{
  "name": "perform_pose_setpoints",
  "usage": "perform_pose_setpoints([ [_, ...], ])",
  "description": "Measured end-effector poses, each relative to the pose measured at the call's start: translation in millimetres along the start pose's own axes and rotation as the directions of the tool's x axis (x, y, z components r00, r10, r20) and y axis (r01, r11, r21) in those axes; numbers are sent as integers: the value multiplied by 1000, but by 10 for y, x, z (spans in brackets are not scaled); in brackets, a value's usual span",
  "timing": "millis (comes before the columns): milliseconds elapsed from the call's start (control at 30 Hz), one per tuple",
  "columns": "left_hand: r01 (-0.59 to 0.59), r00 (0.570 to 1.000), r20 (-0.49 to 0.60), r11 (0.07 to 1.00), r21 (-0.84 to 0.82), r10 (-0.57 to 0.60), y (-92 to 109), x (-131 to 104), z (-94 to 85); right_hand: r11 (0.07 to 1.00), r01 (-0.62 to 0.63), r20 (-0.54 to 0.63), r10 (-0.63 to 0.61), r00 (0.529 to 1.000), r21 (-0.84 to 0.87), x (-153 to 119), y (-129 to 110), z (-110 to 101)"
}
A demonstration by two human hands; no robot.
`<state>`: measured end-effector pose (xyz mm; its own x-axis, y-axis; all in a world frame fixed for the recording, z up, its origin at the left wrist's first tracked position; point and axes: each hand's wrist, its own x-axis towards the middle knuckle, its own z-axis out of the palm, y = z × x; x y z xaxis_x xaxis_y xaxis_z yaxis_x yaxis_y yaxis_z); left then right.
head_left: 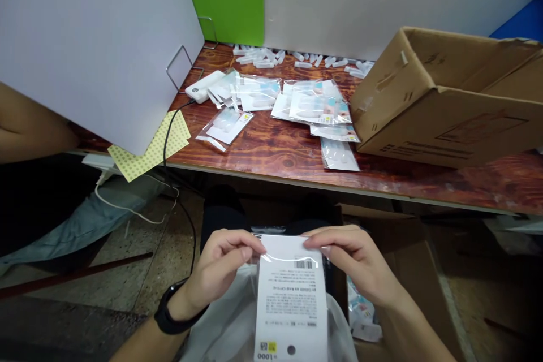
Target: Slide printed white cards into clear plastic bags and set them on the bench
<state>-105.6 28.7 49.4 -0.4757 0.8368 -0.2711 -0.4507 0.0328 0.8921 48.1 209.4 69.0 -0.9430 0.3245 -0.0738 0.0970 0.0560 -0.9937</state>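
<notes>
Over my lap I hold a white printed card in a clear plastic sleeve [291, 294], its barcode side facing me and its print upside down. My left hand [224, 266] pinches the far left corner between thumb and fingers. At the far right corner my right hand [354, 257] grips the same packet. On the table in front lie several similar clear packets [314, 102] in a loose pile, and a single packet [227, 127] lies to the left of them.
Small white translucent tubes [263, 56] lie along the back divider. An open cardboard box [458, 119] stands at the right of the table [271, 153]. A white power bank [206, 86] with a black cable lies by a yellow dotted sheet [153, 147]. Below right, another box [407, 283] holds packets. Another person's arm [34, 124] shows at left.
</notes>
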Motion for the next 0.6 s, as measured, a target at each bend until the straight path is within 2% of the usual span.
perform_pose_setpoints([
  [100,-47,999,-23,995,92,50,-6,-20,30,978,-95,-32,103,994,184,-39,27,76],
  [167,-3,998,-69,990,144,13,-11,-36,67,948,-189,-115,224,968,256,-50,47,160],
  [233,62,992,-114,994,89,-52,-16,-54,101,918,-261,-159,318,935,299,-47,84,226],
  [367,131,977,-150,981,-143,-153,-28,-71,120,822,-303,-62,376,924,482,-22,205,226],
  [433,137,977,-144,980,-142,-157,-30,-67,116,779,-318,-32,396,917,541,-4,243,202],
  [467,123,980,-148,989,-84,-135,-30,-65,119,780,-319,-40,401,915,538,9,247,201],
  [533,79,984,-168,987,137,-56,-23,-66,145,832,-309,-96,393,915,460,45,234,234],
  [600,25,986,-162,920,391,42,-11,-76,196,906,-287,-194,356,914,312,96,210,306],
])
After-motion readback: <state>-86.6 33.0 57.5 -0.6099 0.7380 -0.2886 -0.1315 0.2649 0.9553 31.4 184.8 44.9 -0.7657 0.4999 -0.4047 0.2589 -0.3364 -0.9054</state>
